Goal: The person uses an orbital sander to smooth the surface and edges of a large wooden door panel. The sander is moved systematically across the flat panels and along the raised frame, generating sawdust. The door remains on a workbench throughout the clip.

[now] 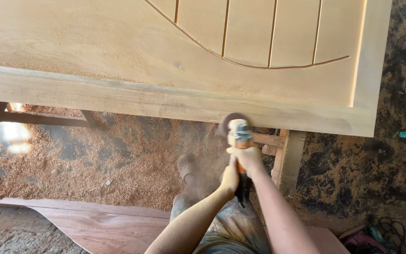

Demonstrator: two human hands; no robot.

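A grinder [238, 136] was gripped tight by the right hand [247, 157] and left hand [230, 179], its disc pressed against the wooden door [165, 101] edge.

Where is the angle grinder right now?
In the head view, the angle grinder is just right of centre, held in both hands, its disc against the near edge of the carved wooden door panel.

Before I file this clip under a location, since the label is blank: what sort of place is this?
Most likely a woodworking shop. A large carved wooden door panel lies on a wooden stand, the floor is thick with sawdust, and both hands, left and right, grip an angle grinder at the panel's edge.
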